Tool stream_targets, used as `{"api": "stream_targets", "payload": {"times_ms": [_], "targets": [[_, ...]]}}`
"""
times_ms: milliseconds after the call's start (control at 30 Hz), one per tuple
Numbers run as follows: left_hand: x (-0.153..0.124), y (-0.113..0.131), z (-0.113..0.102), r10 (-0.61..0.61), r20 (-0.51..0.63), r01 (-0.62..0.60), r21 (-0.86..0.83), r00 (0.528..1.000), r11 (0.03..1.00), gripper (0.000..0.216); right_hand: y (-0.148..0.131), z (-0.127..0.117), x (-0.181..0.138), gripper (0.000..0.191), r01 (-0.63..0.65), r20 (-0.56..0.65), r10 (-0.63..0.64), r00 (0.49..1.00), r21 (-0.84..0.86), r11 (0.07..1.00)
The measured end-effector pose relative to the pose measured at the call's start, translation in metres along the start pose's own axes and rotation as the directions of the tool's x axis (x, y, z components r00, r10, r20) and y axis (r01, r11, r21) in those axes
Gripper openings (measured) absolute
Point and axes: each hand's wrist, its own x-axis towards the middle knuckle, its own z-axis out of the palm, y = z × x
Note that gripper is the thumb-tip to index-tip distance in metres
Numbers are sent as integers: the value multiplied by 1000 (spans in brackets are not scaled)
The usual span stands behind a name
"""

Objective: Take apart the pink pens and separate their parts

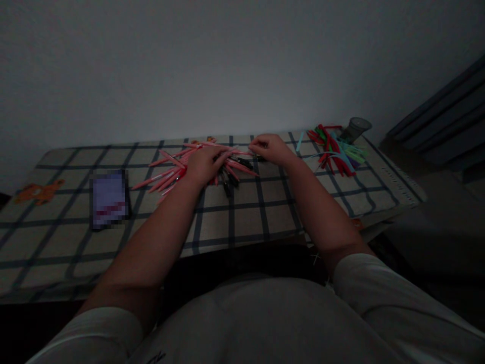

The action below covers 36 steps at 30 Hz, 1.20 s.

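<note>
A loose heap of pink pens, several with black ends, is spread over the checked tablecloth in front of me. My left hand rests over the heap, closed, with a slim pink pen between thumb and fingers pointing right. Just right of it, my right hand is closed in a pinch beside the pen's far end. Whatever its fingertips hold is too small and dark to make out. Several black pen ends stick out below and between the hands. My left palm hides part of the heap.
At right lies a bundle of red, green and blue strips, next to a dark mesh cup. A blurred-out rectangular device lies on the left. The checked tablecloth reaches the wall behind; a dark curtain hangs at far right.
</note>
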Motion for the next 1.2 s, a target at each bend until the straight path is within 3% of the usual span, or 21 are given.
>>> {"api": "stream_targets", "payload": {"times_ms": [200,333,500,600,833,1067,1200], "targets": [[1,-1,1,135,7,-135,-28,991,990,42,-11,32,2,61,178,-7,-182,983,247,953],[1,-2,3,159,15,-158,-28,987,987,43,-17,33,0,59,165,-24,-165,986,281,945],[4,-5,6,221,13,-220,-61,975,974,42,-41,23,-10,46,13,-33,-6,999,211,977],[6,-6,7,243,-24,-244,-78,970,967,38,-56,21,-14,47,44,-58,-34,998,181,983],[2,-2,3,122,-32,-124,-63,992,990,40,-59,31,-12,51,142,-13,-142,990,33,989],[4,-5,9,97,-83,-103,-81,992,991,36,-53,27,-11,48,114,-44,-114,992,-8,993],[4,1,8,137,-43,-140,-83,990,987,33,-49,19,-9,43,92,-18,-94,995,-77,993]]}}
